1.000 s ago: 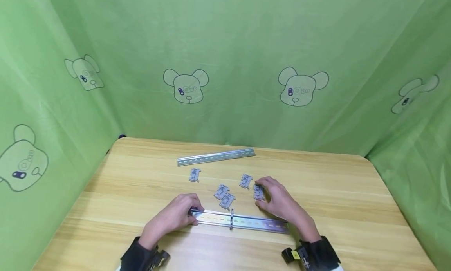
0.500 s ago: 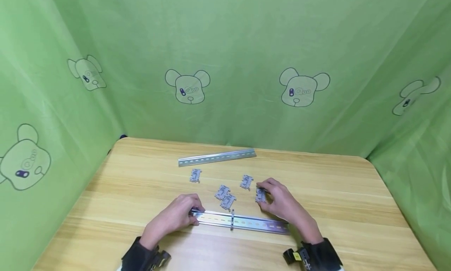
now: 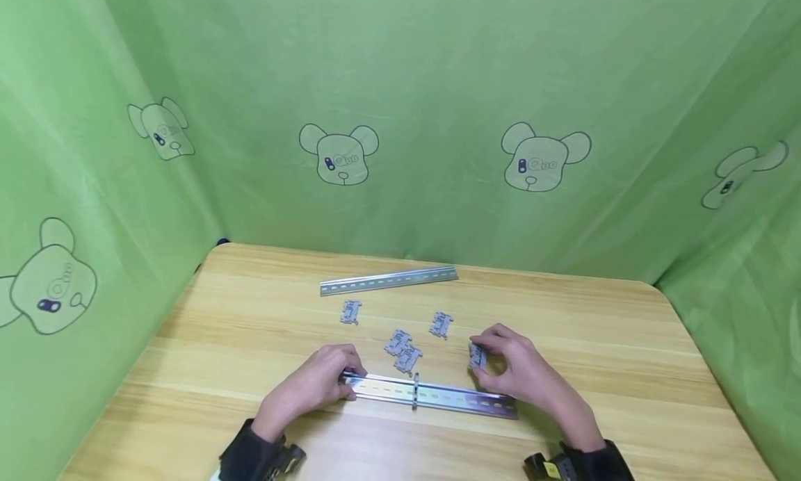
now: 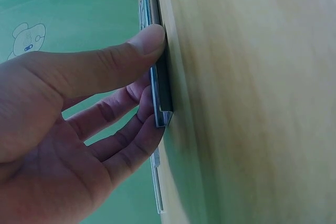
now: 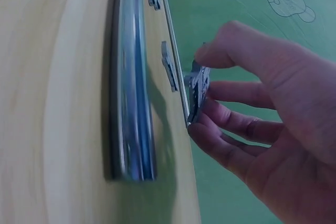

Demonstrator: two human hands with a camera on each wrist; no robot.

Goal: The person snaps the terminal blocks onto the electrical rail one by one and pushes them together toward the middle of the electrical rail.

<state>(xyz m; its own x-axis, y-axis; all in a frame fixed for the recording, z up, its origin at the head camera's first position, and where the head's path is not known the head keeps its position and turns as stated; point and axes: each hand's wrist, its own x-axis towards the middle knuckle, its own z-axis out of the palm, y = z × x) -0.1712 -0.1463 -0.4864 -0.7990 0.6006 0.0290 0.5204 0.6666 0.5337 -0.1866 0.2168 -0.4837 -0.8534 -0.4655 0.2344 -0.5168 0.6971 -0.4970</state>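
My left hand (image 3: 319,378) grips the left end of a slotted metal DIN rail (image 3: 447,397) lying near the front of the table. In the left wrist view, thumb and fingers pinch the rail's end (image 4: 161,87). One thin terminal block (image 3: 416,390) stands upright across the rail near its middle. Between the thumb and fingers of my right hand (image 3: 526,370) is a grey terminal block (image 3: 478,356), above and behind the rail's right part. In the right wrist view, this held terminal block (image 5: 198,90) is off the table, apart from the rail.
Behind the rail lie loose grey terminal blocks: two overlapping (image 3: 407,359), one at the right (image 3: 441,324) and one farther left (image 3: 350,312). A second DIN rail (image 3: 389,280) rests at the back of the wooden table (image 3: 594,342). Green curtains (image 3: 425,210) enclose it.
My right hand has picked up the terminal block and moved slightly right and nearer to me. The left hand keeps its grip on the rail. The whole head view has shifted a little.
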